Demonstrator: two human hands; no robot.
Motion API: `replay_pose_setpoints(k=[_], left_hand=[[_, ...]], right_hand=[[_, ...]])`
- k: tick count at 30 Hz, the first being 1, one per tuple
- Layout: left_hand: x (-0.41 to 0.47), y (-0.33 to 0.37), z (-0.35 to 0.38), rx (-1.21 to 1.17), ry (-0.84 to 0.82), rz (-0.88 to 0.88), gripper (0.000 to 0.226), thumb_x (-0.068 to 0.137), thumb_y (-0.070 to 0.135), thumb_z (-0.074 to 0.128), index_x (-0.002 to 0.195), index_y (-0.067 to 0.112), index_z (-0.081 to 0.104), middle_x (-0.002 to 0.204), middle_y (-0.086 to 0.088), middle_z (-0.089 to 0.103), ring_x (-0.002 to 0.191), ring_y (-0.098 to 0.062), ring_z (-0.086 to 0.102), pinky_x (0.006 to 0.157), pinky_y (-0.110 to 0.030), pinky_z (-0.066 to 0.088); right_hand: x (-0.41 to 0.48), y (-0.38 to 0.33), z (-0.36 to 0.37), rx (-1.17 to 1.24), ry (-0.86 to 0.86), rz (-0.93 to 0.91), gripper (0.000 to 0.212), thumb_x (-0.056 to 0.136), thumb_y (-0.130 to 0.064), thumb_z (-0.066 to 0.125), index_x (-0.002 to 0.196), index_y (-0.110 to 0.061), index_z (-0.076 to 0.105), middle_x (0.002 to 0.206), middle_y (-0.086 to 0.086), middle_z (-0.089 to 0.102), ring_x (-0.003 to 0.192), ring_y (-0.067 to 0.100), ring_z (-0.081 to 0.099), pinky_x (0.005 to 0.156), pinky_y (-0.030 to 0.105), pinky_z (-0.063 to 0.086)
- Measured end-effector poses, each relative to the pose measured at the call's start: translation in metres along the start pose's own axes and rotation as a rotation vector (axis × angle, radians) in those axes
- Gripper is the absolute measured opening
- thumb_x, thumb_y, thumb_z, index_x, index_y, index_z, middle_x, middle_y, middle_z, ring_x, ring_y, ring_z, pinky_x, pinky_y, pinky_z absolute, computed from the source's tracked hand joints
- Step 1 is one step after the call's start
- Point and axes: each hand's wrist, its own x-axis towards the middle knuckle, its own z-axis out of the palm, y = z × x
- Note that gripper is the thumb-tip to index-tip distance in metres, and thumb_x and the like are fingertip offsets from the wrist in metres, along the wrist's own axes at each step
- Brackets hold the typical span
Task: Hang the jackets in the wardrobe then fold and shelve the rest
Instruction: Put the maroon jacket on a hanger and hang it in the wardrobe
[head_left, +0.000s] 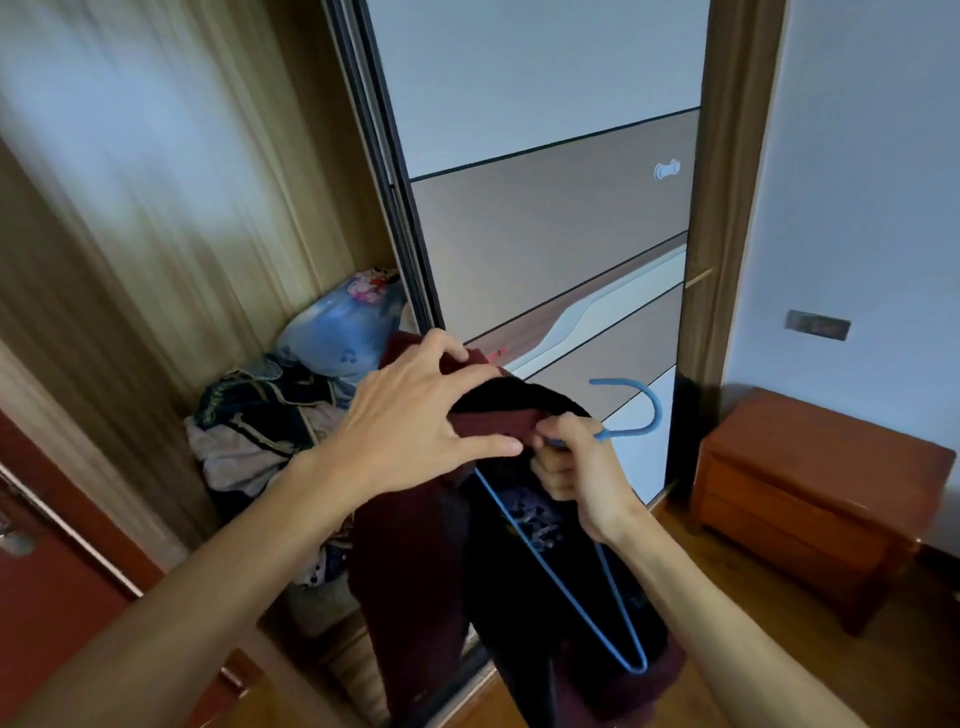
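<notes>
A dark maroon jacket (410, 561) with a black lining hangs in front of me at the centre of the head view. My left hand (410, 415) grips its collar from above, fingers curled over the fabric. My right hand (576, 473) pinches the collar's edge together with the neck of a blue wire hanger (631, 644). The hanger's hook sticks out to the right, and its lower corner lies over the jacket's inside. The open wardrobe (171, 218) stands to the left, just behind the jacket.
A heap of clothes (260, 421) with a blue printed bag (337, 332) on top fills the wardrobe's bottom. A sliding door (550, 223) with a small handle stands behind the jacket. A wooden bedside cabinet (810, 499) sits at the right on the wooden floor.
</notes>
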Motion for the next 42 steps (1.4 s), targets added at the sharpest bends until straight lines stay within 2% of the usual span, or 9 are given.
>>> replay_pose_setpoints(k=[4,9,13,19,22,25,29,33,42], left_hand=[[0.019,0.002,0.005,0.145,-0.011,0.262,0.094,0.073,0.095,0.033,0.131,0.024,0.054,0.135,0.004,0.058,0.137,-0.021,0.042,0.116,-0.045,0.027],[0.035,0.017,0.009,0.121,-0.084,0.262,0.099,0.073,0.094,0.025,0.142,0.026,0.046,0.103,-0.002,0.069,0.097,-0.027,0.067,0.079,-0.038,0.048],[0.053,0.019,0.018,0.12,-0.085,0.268,0.091,0.078,0.088,0.026,0.14,0.027,0.054,0.068,0.001,0.055,0.086,-0.033,0.068,0.076,-0.038,0.05],[0.069,-0.025,0.042,-0.022,0.129,0.086,0.092,0.074,0.093,0.009,0.12,0.039,0.067,0.092,-0.011,0.076,0.096,-0.037,0.068,0.078,-0.04,0.053],[0.073,-0.044,0.038,-0.053,0.192,-0.053,0.092,0.07,0.099,0.012,0.103,0.036,0.071,0.087,-0.013,0.074,0.094,-0.038,0.068,0.078,-0.042,0.054],[0.073,-0.047,0.031,-0.069,0.241,-0.119,0.09,0.07,0.099,0.02,0.087,0.027,0.071,0.079,-0.01,0.072,0.088,-0.035,0.067,0.073,-0.042,0.055],[0.068,-0.041,0.016,-0.065,0.266,-0.13,0.082,0.074,0.092,0.032,0.083,0.021,0.073,0.07,-0.005,0.068,0.083,-0.033,0.066,0.069,-0.04,0.053],[0.056,-0.041,-0.002,-0.136,0.293,-0.185,0.075,0.078,0.088,0.044,0.07,0.017,0.068,0.052,0.006,0.054,0.06,-0.017,0.057,0.057,-0.035,0.044],[0.017,-0.109,-0.013,0.007,0.329,-0.325,0.088,0.073,0.096,0.024,0.094,0.028,0.075,0.067,-0.008,0.07,0.075,-0.031,0.068,0.064,-0.037,0.051]], right_hand=[[-0.005,-0.01,-0.004,-0.021,-0.012,-0.017,0.046,0.069,-0.059,0.058,0.058,-0.017,0.044,0.049,-0.005,0.02,0.044,0.012,0.013,0.04,0.018,0.014],[-0.007,-0.018,-0.018,-0.116,-0.026,-0.016,0.056,0.079,-0.066,0.054,0.048,-0.021,0.043,0.045,-0.005,0.021,0.041,0.01,0.015,0.039,0.018,0.016],[0.004,-0.013,-0.037,-0.148,-0.104,0.063,0.066,0.076,-0.076,0.051,0.065,-0.011,0.057,0.054,-0.002,0.024,0.047,0.013,0.019,0.043,0.021,0.02],[-0.011,0.018,-0.133,-0.265,-0.111,0.061,0.058,0.083,-0.062,0.058,0.114,-0.015,0.07,0.102,0.008,0.074,0.095,0.02,0.066,0.09,0.03,0.051],[-0.032,0.073,-0.177,-0.23,-0.152,0.216,0.071,0.07,-0.054,0.081,0.125,-0.011,0.066,0.121,0.011,0.07,0.116,0.024,0.065,0.104,0.041,0.048],[-0.034,0.138,-0.175,-0.387,-0.136,0.414,0.063,0.068,-0.02,0.088,0.125,-0.009,0.063,0.127,0.021,0.064,0.106,0.021,0.07,0.1,0.045,0.052],[-0.004,0.174,-0.12,-0.725,0.02,0.378,0.088,0.066,-0.04,0.085,0.142,-0.028,0.042,0.135,0.001,0.049,0.117,0.017,0.054,0.097,0.029,0.05],[0.05,0.17,-0.072,-1.075,0.137,0.267,0.107,0.071,-0.049,0.077,0.155,-0.022,0.016,0.142,0.009,0.036,0.13,0.032,0.041,0.106,0.043,0.041],[0.125,0.121,-0.089,-0.977,0.201,0.151,0.019,0.089,-0.026,0.055,0.105,-0.019,0.06,0.098,0.011,0.068,0.085,0.03,0.063,0.073,0.037,0.052]])
